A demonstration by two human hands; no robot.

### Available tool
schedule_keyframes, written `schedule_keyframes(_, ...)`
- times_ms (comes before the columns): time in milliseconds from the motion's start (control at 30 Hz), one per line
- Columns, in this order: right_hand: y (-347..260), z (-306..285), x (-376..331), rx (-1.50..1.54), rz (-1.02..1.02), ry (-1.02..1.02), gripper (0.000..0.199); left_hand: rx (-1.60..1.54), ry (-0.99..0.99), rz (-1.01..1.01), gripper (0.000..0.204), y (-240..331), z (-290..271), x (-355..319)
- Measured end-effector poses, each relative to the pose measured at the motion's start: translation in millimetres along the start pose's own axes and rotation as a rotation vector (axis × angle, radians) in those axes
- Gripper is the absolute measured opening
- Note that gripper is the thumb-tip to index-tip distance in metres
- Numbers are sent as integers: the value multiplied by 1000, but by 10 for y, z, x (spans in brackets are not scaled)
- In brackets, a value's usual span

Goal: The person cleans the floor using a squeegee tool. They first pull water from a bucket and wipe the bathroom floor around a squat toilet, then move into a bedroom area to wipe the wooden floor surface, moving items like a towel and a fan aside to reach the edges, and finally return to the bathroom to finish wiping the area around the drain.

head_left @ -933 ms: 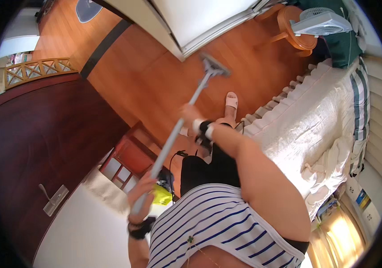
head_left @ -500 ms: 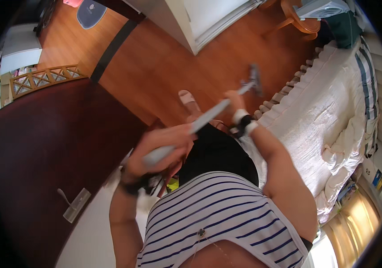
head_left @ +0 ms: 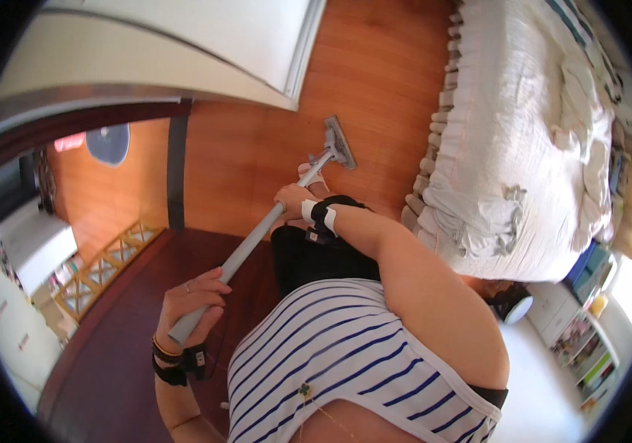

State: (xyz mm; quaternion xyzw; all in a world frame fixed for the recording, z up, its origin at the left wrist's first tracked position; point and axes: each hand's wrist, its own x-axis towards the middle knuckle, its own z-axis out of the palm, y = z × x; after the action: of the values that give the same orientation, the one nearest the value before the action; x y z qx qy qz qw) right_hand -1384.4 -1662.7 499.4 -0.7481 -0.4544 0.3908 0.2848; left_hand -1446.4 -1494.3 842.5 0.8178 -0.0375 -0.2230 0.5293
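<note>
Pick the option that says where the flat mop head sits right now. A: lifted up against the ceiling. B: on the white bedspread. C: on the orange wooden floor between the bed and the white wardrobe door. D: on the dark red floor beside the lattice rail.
C: the mop head lies flat on the wooden floor, with the bed to one side and the white wardrobe door to the other.

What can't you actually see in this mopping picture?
- Underside of the mop head, head view: pressed flat on the floor.
- Feet, head view: mostly behind the right hand and the mop pole.
- Pole end, head view: wrapped by the left hand.
- Shelf items at the right rim: too small, bent by the lens.
</note>
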Motion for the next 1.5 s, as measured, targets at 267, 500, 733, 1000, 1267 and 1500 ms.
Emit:
schedule_keyframes(267,677,275,-1346,70,661,639,12,-278,-292,442,14,-628,483,1065)
schedule_keyframes(500,615,430,-777,-83,741,566,19,33,-489,343,11,-806,79,881)
schedule_keyframes(733,-517,77,1185,164,427,635,16,308,-414,175,13,-531,-1446,245)
schedule_keyframes(1000,-631,-139,1095,-116,507,442,12,215,-346,309,20,-1637,-1487,-328)
schedule_keyframes(1267,-858,580,1541,118,633,356,13,352,-450,23,18,-1678,-1543,-669)
schedule_keyframes(1500,-1616,559,1687,254,482,570,13,353,-354,-74,18,-983,-2034,-718)
